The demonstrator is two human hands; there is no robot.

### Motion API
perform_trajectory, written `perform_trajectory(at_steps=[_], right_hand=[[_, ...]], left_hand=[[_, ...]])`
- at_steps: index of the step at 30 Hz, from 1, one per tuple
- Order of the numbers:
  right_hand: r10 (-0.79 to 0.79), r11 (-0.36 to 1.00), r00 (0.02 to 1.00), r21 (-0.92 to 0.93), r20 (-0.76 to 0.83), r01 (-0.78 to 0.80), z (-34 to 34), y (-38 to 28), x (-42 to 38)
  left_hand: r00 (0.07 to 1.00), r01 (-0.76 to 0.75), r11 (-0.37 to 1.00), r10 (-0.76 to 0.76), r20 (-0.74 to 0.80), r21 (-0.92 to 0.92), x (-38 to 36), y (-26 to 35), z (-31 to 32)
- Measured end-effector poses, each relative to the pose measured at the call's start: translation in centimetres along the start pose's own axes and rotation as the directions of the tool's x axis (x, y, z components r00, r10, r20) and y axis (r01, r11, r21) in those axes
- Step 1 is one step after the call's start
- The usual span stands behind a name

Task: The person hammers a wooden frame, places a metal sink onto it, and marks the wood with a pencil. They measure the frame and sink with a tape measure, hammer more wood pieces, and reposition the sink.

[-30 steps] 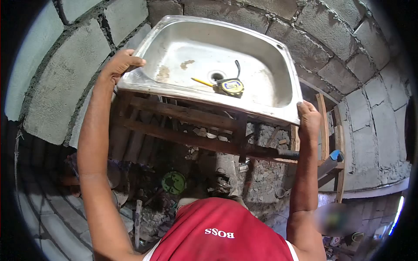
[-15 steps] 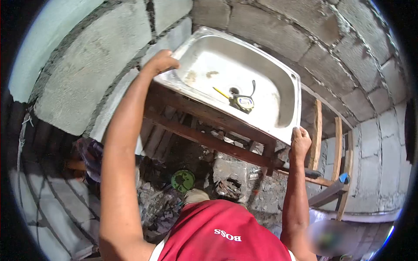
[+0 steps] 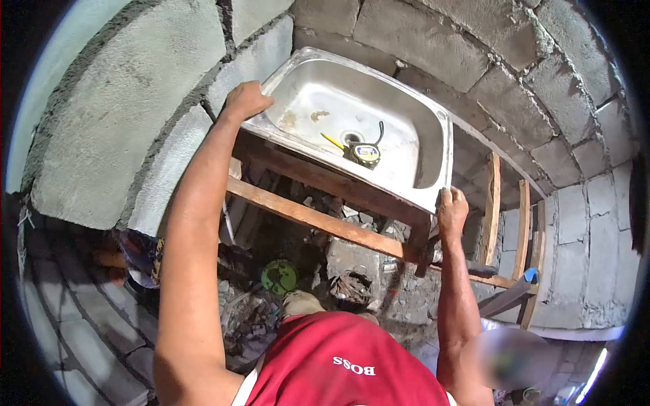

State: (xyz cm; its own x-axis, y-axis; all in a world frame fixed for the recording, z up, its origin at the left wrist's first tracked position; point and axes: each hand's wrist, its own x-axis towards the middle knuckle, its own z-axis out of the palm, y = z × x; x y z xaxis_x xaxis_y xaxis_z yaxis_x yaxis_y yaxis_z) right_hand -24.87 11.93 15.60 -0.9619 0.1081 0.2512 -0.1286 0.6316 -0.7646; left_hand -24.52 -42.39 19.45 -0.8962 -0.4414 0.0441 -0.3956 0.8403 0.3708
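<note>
Between the two raised hands sits a stainless steel sink [image 3: 406,145], resting on a rough wooden frame [image 3: 318,220] against a wall of grey concrete blocks [image 3: 135,122]. The left hand [image 3: 245,100] is curled over the sink's near left corner, fingers wrapped onto the rim and thumb below it. The right hand [image 3: 452,211] grips the near right corner, fingers closed around the edge from underneath (only the back of the hand and knuckles show, so how the fingertips lie cannot be told). Beyond both hands, down in the basin beside the drain hole, lies a yellow-and-black tape measure [image 3: 366,153] with a dark strap looping away from it, and just to its left a yellow pencil [image 3: 332,141], touching or nearly touching it. Below the hands, under the frame, the ground is strewn with rubble, with a round green object [image 3: 279,276] among it. To the right of the right hand stand upright wooden slats [image 3: 493,203] close to the block wall. Nearest the camera is the person's red shirt [image 3: 338,365].
</note>
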Motion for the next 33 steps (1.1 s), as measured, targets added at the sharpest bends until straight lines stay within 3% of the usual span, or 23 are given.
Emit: perform_trajectory(at_steps=[1, 3, 5, 7, 8, 9, 11, 14, 15, 16, 19, 21, 23, 26, 30, 33], right_hand=[[-0.101, 0.989, 0.994, -0.105, 0.035, 0.104, -0.4, -1.0, 0.1], [0.080, 0.973, 0.984, -0.227, 0.156, -0.043, -0.4, -1.6, 0.6], [0.004, 0.941, 0.994, -0.337, 0.109, 0.033, 0.5, -0.5, -0.1], [-0.023, 0.850, 0.969, -0.506, 0.246, 0.149, 0.0, 0.1, 0.0], [-0.019, 0.851, 0.950, -0.493, 0.311, 0.179, -0.7, 0.4, 0.3], [-0.204, 0.814, 0.937, -0.483, 0.282, 0.323, -1.1, 1.3, 0.7], [-0.264, 0.842, 0.938, -0.421, 0.224, 0.338, -2.1, 0.5, 1.6], [-0.039, 0.896, 0.959, -0.415, 0.279, 0.157, -2.1, 1.3, 2.9], [0.005, 0.891, 0.955, -0.436, 0.297, 0.131, -1.5, 1.9, 2.9], [0.027, 0.916, 0.949, -0.387, 0.314, 0.102, -1.1, 1.8, 2.7], [-0.032, 0.917, 0.950, -0.369, 0.310, 0.152, 1.9, 4.0, 2.6], [0.136, 0.920, 0.884, -0.389, 0.448, 0.056, 2.8, 3.3, 3.2], [-0.005, 0.909, 0.962, -0.400, 0.273, 0.119, 4.8, 4.0, 1.8], [0.087, 0.912, 0.955, -0.408, 0.284, 0.038, 5.5, 2.3, 2.3], [0.063, 0.934, 0.967, -0.355, 0.246, 0.030, 6.1, 3.4, 2.8], [-0.056, 0.946, 0.974, -0.301, 0.220, 0.122, 6.9, 4.9, 3.5]], left_hand=[[1.000, -0.005, 1.000, 0.005, 0.017, 0.000, -0.2, -0.2, 0.5], [0.998, -0.055, 0.998, 0.056, -0.018, 0.038, -0.2, -0.1, 1.3], [0.997, -0.072, 0.997, 0.073, -0.026, 0.033, 0.5, -0.5, 3.1], [0.987, -0.105, 0.964, 0.131, -0.093, 0.242, 0.2, -0.8, 4.6], [0.987, -0.121, 0.964, 0.143, -0.079, 0.235, -0.4, -0.7, 5.3], [0.984, -0.128, 0.963, 0.153, -0.088, 0.237, -1.5, -0.1, 4.9], [0.979, -0.156, 0.959, 0.181, -0.090, 0.237, -3.0, 0.5, 5.4], [0.985, -0.094, 0.961, 0.128, -0.120, 0.260, -4.2, 0.3, 7.0], [0.973, -0.082, 0.968, 0.130, -0.193, 0.239, -4.3, -0.4, 8.0], [0.957, -0.062, 0.973, 0.121, -0.265, 0.221, -4.5, -0.9, 8.8], [0.955, -0.075, 0.978, 0.126, -0.267, 0.194, -3.7, -2.2, 10.1], [0.958, -0.086, 0.984, 0.125, -0.257, 0.156, -3.1, -2.6, 10.4], [0.952, -0.084, 0.988, 0.119, -0.281, 0.132, -3.4, -2.4, 10.3], [0.956, -0.061, 0.986, 0.103, -0.275, 0.157, -4.2, -1.7, 9.7], [0.977, -0.011, 0.986, 0.045, -0.207, 0.164, -4.7, -0.4, 8.7], [0.983, 0.009, 0.989, 0.019, -0.184, 0.150, -4.8, -0.5, 9.0]])
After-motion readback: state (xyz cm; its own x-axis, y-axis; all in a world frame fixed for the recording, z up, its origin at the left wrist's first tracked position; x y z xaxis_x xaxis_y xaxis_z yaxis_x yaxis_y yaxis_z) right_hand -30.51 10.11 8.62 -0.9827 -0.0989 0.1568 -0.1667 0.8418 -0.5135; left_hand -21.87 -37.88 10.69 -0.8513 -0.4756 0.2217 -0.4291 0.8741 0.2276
